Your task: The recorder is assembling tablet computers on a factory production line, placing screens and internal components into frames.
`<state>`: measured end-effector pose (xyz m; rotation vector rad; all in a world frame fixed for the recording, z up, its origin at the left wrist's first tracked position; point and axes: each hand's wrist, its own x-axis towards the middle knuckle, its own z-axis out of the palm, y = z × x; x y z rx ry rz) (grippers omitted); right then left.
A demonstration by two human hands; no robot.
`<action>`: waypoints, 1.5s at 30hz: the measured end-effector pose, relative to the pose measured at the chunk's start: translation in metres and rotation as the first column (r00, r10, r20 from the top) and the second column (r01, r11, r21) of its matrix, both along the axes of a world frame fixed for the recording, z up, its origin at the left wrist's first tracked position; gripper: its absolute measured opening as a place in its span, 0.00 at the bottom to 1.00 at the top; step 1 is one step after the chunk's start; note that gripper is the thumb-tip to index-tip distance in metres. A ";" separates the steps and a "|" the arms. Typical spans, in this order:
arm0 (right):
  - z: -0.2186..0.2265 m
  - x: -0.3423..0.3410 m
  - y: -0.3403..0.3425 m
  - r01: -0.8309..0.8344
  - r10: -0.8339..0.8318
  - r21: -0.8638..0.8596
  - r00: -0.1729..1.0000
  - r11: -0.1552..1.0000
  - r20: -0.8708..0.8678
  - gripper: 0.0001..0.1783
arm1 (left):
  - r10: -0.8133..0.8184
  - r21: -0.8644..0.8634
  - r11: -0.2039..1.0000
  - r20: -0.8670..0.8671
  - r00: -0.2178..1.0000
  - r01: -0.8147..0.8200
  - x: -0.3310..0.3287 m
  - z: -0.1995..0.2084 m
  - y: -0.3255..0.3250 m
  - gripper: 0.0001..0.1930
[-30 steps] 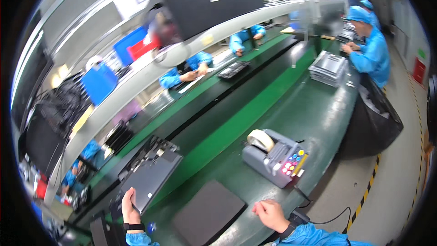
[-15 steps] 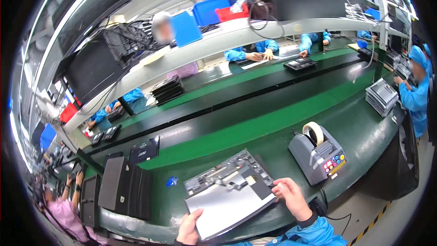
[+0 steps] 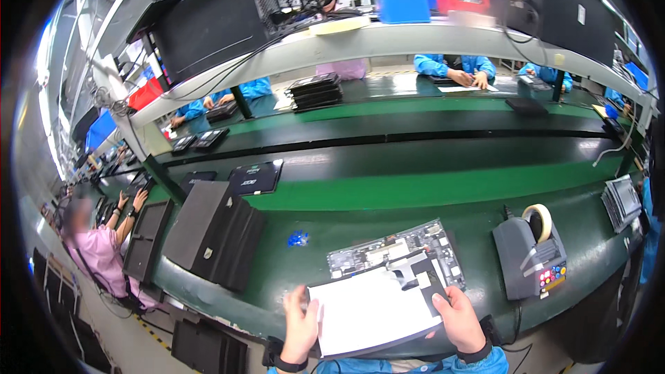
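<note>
An opened laptop body (image 3: 381, 312) lies in front of me at the bench's near edge. Its far part bares a circuit board (image 3: 370, 255); the near part is a plain white panel, with a black section at its right. My right hand (image 3: 463, 322) grips the right edge, thumb on top and a fingertip showing below. Beside the left edge is my left hand (image 3: 299, 325), its thumb against the panel's side and its slightly blurred fingers apart, off the panel.
A grey tape dispenser (image 3: 530, 256) stands to the right, black foam-like blocks (image 3: 208, 235) to the left. Small blue pieces (image 3: 298, 238) lie beyond the laptop body. Farther off are a dark laptop lid (image 3: 254, 178) and a stack of grey panels (image 3: 621, 203). Other people work around the bench.
The view has swung left, shifting the scene rightward. The laptop body sits squarer to me. My left hand has let go of its edge; my right hand has slid nearer along the right edge.
</note>
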<state>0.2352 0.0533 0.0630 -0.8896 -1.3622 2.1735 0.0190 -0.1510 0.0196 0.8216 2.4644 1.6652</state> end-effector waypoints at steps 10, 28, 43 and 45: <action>-0.009 -0.025 -0.018 -0.042 0.043 0.014 0.997 0.999 -0.067 0.09 | -0.456 -0.264 0.747 0.465 0.759 0.611 -0.095 0.063 0.052 0.11; -0.015 -0.025 -0.011 0.004 -0.005 -0.006 0.995 1.000 -0.096 0.08 | -0.369 -0.347 0.771 0.438 0.819 0.533 -0.076 0.060 0.070 0.12; -0.011 -0.027 -0.008 -0.015 0.013 -0.024 0.997 1.000 -0.079 0.08 | -0.400 -0.259 0.905 -0.243 0.884 0.338 -0.032 0.059 0.071 0.08; -0.012 -0.026 -0.007 -0.002 0.001 -0.018 0.997 1.000 -0.072 0.08 | -0.370 -0.249 0.917 -0.246 0.896 0.310 -0.033 0.055 0.073 0.07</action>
